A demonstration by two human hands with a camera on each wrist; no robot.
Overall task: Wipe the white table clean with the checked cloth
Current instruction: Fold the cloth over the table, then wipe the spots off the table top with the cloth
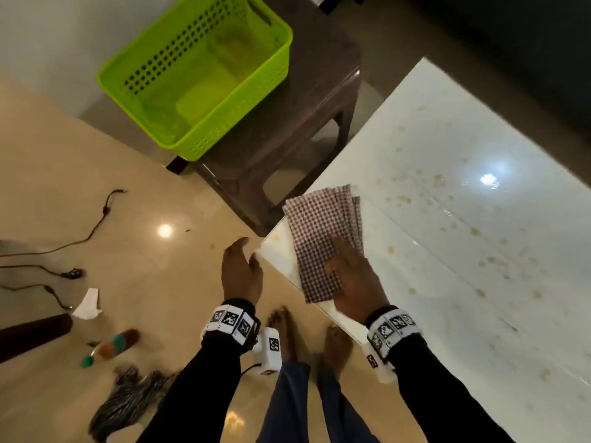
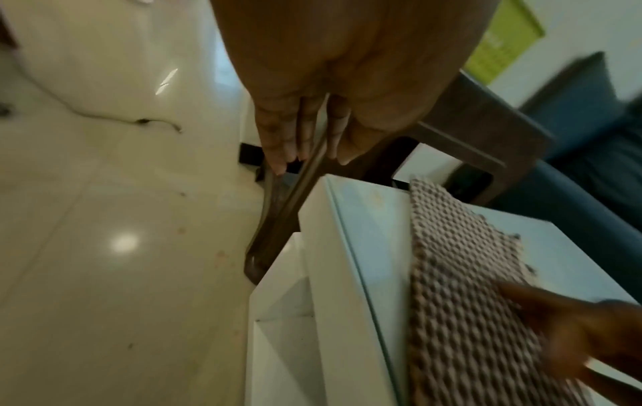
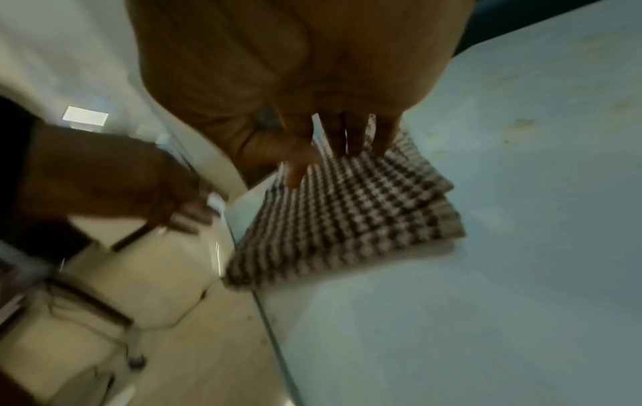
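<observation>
The white table [image 1: 463, 219] fills the right side of the head view, its glossy top dotted with brown spots. The folded brown-and-white checked cloth [image 1: 319, 231] lies on the table's near left corner. My right hand [image 1: 350, 276] rests flat on the cloth's near end, fingers straight. The right wrist view shows the right hand's fingertips [image 3: 351, 137] and thumb pressing down on the checked cloth [image 3: 347, 217]. My left hand [image 1: 241, 268] hovers open beside the table's corner and holds nothing. In the left wrist view its fingers [image 2: 295, 131] are straight above the table's corner [image 2: 347, 219], with the cloth [image 2: 462, 274] to the right.
A green perforated basket [image 1: 195, 71] stands on a brown stool [image 1: 287, 139] just left of the table. On the tiled floor to the left lie cables [image 1: 80, 241], a paper scrap [image 1: 86, 303], a bottle [image 1: 112, 345] and a striped rag [image 1: 128, 401]. Bare feet [image 1: 281, 327] stand by the table's edge.
</observation>
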